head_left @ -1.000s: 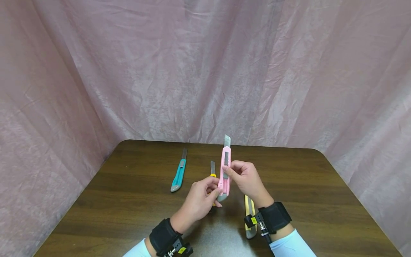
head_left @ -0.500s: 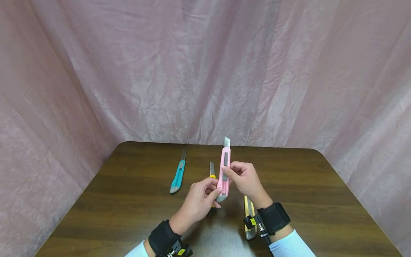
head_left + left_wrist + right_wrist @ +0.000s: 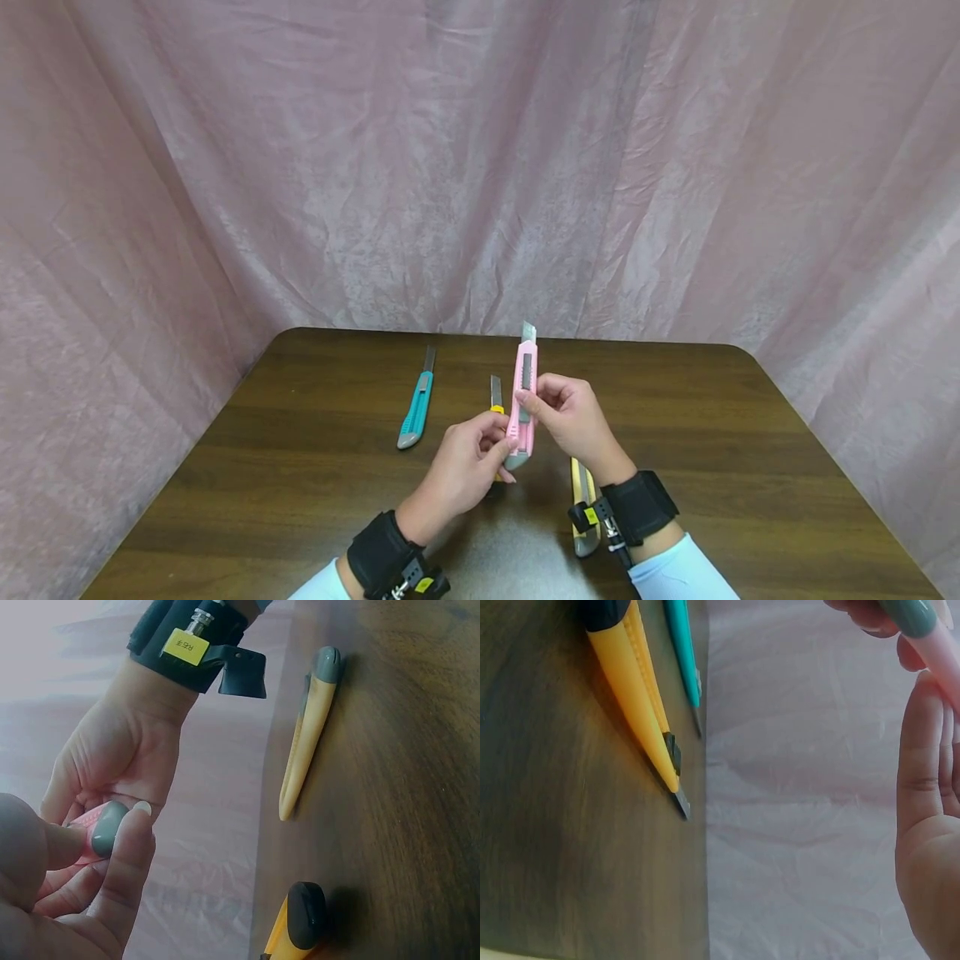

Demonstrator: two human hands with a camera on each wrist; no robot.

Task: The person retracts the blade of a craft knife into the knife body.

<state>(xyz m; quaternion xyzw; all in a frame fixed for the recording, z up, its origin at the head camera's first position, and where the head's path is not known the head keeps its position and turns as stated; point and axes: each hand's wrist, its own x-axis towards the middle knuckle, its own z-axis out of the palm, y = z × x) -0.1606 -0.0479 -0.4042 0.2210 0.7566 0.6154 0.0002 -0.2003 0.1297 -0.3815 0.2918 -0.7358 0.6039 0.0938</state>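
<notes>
A pink utility knife (image 3: pixel 527 363) with a grey end cap (image 3: pixel 109 829) is held upright above the table, its blade (image 3: pixel 528 332) sticking out at the top. My left hand (image 3: pixel 459 468) pinches its lower end between thumb and fingers. My right hand (image 3: pixel 579 421) grips the middle of its body from the right, thumb on the front face by the slider channel. Behind my left hand lies a yellow-orange utility knife (image 3: pixel 634 690), blade out and partly hidden in the head view. A pale yellow utility knife (image 3: pixel 585 508) lies beneath my right wrist.
A teal utility knife (image 3: pixel 417 410) lies on the left part of the brown wooden table (image 3: pixel 300 467), its blade out toward the far edge. A pink curtain (image 3: pixel 480 167) hangs behind the table. Both wrists wear black camera straps.
The pink utility knife's exposed blade has become shorter, sliding down into the body. My right thumb has shifted slightly downward along it. Both hands stay in nearly the same place.
</notes>
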